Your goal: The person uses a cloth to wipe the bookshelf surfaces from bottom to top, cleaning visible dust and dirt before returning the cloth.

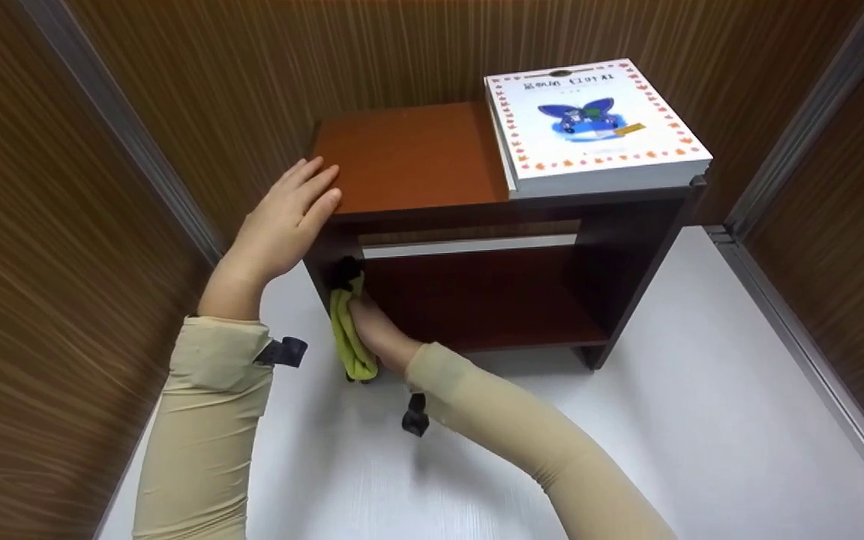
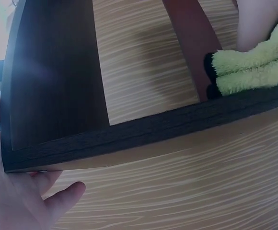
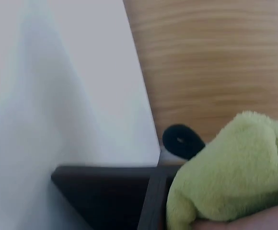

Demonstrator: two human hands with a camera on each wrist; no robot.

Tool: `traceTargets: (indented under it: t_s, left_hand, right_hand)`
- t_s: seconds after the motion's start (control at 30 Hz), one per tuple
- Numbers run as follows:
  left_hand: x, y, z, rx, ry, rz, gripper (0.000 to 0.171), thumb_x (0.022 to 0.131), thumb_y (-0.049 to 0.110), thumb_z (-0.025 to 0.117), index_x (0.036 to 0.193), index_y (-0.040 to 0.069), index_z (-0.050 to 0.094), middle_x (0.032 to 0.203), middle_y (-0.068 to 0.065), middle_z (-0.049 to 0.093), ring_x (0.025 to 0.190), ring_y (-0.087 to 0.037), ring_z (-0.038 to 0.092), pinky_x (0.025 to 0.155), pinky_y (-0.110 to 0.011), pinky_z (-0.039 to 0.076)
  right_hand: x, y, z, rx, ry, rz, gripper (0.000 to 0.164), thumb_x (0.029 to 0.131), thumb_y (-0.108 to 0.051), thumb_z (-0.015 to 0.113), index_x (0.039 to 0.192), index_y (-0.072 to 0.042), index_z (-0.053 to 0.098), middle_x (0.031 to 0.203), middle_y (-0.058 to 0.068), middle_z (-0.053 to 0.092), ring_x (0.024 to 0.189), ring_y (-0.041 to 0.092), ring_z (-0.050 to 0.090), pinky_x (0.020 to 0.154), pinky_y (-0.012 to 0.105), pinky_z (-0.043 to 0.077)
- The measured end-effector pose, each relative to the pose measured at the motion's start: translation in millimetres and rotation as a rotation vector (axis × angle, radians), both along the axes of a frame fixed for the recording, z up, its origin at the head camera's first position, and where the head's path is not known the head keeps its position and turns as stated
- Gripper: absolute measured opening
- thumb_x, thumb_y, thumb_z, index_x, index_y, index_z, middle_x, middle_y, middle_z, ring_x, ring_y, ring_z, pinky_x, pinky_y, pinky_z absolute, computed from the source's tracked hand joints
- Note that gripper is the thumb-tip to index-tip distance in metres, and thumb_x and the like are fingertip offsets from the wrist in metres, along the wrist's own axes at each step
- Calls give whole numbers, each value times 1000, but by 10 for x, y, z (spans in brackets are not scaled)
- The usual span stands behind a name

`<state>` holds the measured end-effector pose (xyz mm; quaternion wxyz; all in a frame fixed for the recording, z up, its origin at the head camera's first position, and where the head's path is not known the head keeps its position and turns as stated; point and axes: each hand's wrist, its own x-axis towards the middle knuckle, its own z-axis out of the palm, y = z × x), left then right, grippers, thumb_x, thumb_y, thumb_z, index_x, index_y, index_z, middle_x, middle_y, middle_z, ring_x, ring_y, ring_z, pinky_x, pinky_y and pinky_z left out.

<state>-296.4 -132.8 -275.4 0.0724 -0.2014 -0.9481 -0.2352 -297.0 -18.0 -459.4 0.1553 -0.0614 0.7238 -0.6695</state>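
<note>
A small dark-brown wooden shelf (image 1: 413,154) with a reddish-brown top stands on the white surface. My left hand (image 1: 273,225) rests on the top's left edge, its fingers extended; in the left wrist view its thumb and fingers lie beside the corner. Lower down, my right hand (image 1: 378,328) holds a fuzzy yellow-green cloth (image 1: 343,334) with black parts against the left side panel, by its front edge. In the left wrist view the cloth (image 2: 254,67) lies along that panel's edge. The cloth (image 3: 230,172) covers most of the right fingers in the right wrist view.
White books (image 1: 597,139), the top one with a butterfly cover, are stacked on the right of the shelf top. A lower board (image 1: 469,292) spans the side panels. Wood-grain walls (image 1: 372,52) enclose the back and both sides. The white surface (image 1: 739,390) extends around the shelf.
</note>
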Motion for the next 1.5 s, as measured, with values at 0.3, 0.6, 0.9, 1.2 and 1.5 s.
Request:
traceTargets:
  t_s: [0.3,0.6,0.9,1.2,1.5]
  left_hand:
    - [58,-138,-15,-8,14,38,58,99,48,31,145,14,34,152,-7,23,141,-21,10,109,-52,14]
    - [12,-46,-11,-27,36,42,57,98,49,31,145,16,35,152,-4,25,141,-18,12,109,-50,18]
    - [-4,18,18,-34,41,52,55,98,48,31,145,18,35,152,-2,25,140,-16,12,109,-49,19]
    - [-10,53,-13,-57,25,54,54,99,48,31,145,21,35,152,0,25,140,-16,13,106,-53,22]
    - [-6,43,-9,-34,34,43,54,99,47,32,145,19,36,151,-1,26,140,-17,13,108,-50,21]
  right_hand:
    - [170,-176,360,-53,212,-20,44,100,-30,32,139,-11,41,125,1,51,104,8,45,95,22,35]
    - [-6,-184,706,-148,281,-138,38,100,-31,37,128,-9,51,110,1,55,92,8,49,84,19,40]
    - [-315,-168,801,-321,226,-140,28,101,-18,35,119,-3,50,98,0,53,84,8,49,75,19,41]
    - [-609,-107,734,-232,304,-90,30,103,-26,32,104,-4,53,85,1,53,72,9,50,64,21,43]
    - [-695,65,410,26,276,66,54,102,-39,20,151,-17,9,150,3,23,129,11,30,103,25,26]
